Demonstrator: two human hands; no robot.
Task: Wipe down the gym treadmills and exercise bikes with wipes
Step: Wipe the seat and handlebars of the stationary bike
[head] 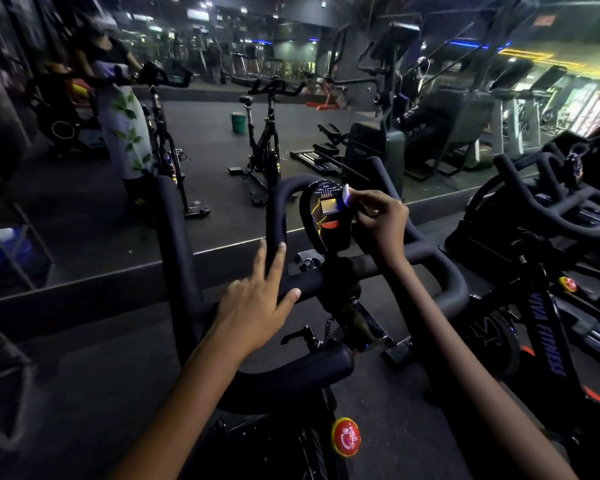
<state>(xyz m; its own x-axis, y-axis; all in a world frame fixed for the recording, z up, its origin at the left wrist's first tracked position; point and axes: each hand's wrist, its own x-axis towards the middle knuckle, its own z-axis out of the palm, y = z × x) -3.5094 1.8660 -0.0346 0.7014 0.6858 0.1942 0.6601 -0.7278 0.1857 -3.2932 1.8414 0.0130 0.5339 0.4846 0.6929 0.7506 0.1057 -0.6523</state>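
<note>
my right hand (378, 220) pinches the wipe (346, 197) against the bike console (326, 216); my left hand (257, 303), fingers spread, rests on the handlebar (184, 244).

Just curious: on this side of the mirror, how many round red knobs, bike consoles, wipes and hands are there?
round red-and-yellow knobs: 2
oval black console with a small screen: 1
pale wipe, pinched against the console's edge: 1
bare hands: 2, the left hand flat on the handlebar and the right hand holding the wipe
Total: 6
</note>
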